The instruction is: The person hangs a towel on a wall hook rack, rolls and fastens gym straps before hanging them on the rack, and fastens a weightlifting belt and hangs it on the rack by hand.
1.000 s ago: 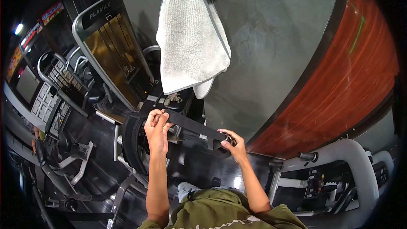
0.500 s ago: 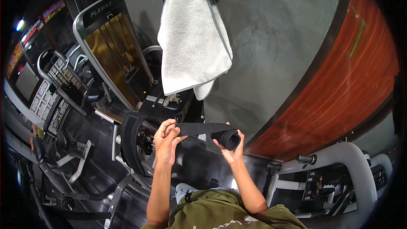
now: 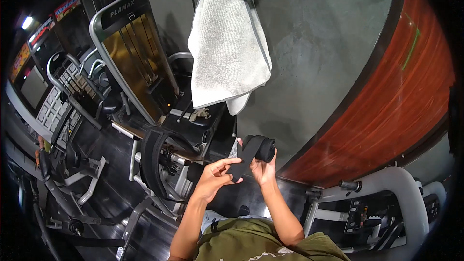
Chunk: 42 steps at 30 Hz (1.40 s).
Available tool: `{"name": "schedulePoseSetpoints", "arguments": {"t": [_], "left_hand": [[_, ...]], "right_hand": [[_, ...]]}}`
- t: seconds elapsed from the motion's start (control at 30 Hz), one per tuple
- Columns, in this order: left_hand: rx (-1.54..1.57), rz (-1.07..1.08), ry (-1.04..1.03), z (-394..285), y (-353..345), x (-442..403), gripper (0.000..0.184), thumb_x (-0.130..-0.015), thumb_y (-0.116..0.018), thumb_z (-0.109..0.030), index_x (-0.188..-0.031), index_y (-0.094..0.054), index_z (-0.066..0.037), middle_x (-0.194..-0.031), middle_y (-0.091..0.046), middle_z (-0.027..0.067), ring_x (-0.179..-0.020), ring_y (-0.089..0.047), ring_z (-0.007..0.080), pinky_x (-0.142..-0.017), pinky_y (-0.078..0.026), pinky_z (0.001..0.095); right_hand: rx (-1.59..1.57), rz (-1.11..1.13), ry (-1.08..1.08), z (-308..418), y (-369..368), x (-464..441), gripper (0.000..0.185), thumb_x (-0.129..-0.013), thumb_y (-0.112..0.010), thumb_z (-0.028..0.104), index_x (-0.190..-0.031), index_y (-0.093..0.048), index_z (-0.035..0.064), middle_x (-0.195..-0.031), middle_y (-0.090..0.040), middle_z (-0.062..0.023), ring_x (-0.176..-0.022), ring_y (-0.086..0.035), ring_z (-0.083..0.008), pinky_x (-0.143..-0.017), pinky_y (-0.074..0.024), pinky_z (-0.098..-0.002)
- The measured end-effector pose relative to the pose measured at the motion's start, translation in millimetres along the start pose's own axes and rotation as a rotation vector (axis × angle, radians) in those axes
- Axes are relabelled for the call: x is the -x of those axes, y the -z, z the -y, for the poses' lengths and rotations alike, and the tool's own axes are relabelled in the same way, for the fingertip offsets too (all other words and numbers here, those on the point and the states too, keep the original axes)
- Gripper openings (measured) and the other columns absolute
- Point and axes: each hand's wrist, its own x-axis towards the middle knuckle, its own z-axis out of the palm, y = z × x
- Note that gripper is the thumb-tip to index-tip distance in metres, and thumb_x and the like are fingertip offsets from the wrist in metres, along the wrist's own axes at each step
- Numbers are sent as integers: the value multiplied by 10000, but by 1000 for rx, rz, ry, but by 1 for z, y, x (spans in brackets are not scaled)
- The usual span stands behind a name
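A black strap (image 3: 261, 148), mostly wound into a roll, is between my two hands in front of my body. My right hand (image 3: 265, 168) holds the rolled part from below, with its fingers around it. My left hand (image 3: 215, 180) grips the short loose end, which slants down to the left from the roll. Some fingertips are hidden behind the strap. Above my hands hangs a white towel (image 3: 229, 43) with a grey edge.
A weight machine (image 3: 130, 58) stands beyond at the left. A wide black belt (image 3: 153, 162) hangs on equipment left of my hands. A red wood-grain panel (image 3: 386, 101) curves along the right, above a grey machine frame (image 3: 411, 203).
My left hand has come down and right, closer to my right hand. The stretched strap between them is now much shorter, and its roll faces another way.
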Motion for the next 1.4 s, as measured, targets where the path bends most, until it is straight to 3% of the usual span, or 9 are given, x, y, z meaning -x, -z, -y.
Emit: {"name": "schedulePoseSetpoints", "arguments": {"t": [0.13,0.23,0.33,0.5,0.63,0.73,1.0,1.17,1.4], "left_hand": [[-18,33,43,5,-1,-2,469,-834,-561,153,-1279,-639,25,-882,-487,-53,-799,-543,28,-937,-614,346],[-115,134,57,21,9,-7,421,-828,-591,157,-1229,-651,46,-1187,-652,80,-943,-652,112,-930,-617,369],[-206,85,5,22,3,-9,337,-851,-619,146,-1160,-691,35,-1165,-662,83,-927,-658,114,-931,-615,378],[-213,-28,-92,30,5,-13,193,-888,-702,69,-1072,-728,19,-1057,-689,51,-925,-661,105,-893,-570,290],[-250,-98,-193,31,7,-19,156,-885,-762,-7,-1040,-750,3,-984,-720,25,-929,-658,92,-837,-516,237],[-240,-148,-216,29,10,-24,158,-883,-771,-24,-1039,-760,-8,-983,-738,37,-931,-666,95,-852,-517,250],[-188,-226,-216,24,23,-33,195,-896,-757,-42,-1089,-759,-14,-1002,-747,47,-935,-670,96,-857,-519,245],[-249,-193,-205,20,20,-36,155,-925,-733,-44,-1074,-753,-7,-983,-731,26,-876,-647,65,-761,-529,226],[-167,-197,-329,35,31,-50,284,-860,-784,14,-1054,-582,-36,-893,-700,37,-835,-648,72,-628,-557,224]], "right_hand": [[-28,-90,-18,-9,-3,-1,721,-934,-667,454,-1408,-446,-42,-1520,-375,-311,-1392,-415,-490,-1077,-513,-578],[221,-108,-39,-19,-2,1,674,-936,-645,464,-1445,-482,55,-1564,-338,-292,-1438,-338,-506,-1180,-339,-617],[437,-165,-18,-30,-8,1,731,-961,-513,600,-1412,-490,26,-1471,-495,-183,-1387,-426,-493,-1186,-339,-638],[431,-187,-53,-32,-12,3,681,-1012,-380,573,-1460,-478,70,-1527,-450,-191,-1388,-395,-538,-1120,-370,-678],[622,-435,-170,-36,-15,9,674,-1016,-314,619,-1437,-518,134,-1441,-561,-154,-1335,-530,-334,-1070,-411,-615],[752,-542,-157,-46,-7,15,634,-1043,-217,583,-1434,-468,152,-1471,-499,-86,-1334,-523,-330,-1099,-409,-615],[1141,-467,4,-50,-6,25,741,-1005,-289,716,-1375,-458,96,-1345,-504,-150,-1246,-550,-350,-994,-563,-532],[1291,-425,2,-54,-18,23,585,-1070,-454,426,-1509,-218,121,-1332,-545,-195,-1102,-685,-335,-942,-592,-448],[1313,-427,16,-46,-21,22,627,-1033,-539,238,-1528,-192,72,-1259,-582,-193,-1003,-720,-312,-958,-592,-436]]}}
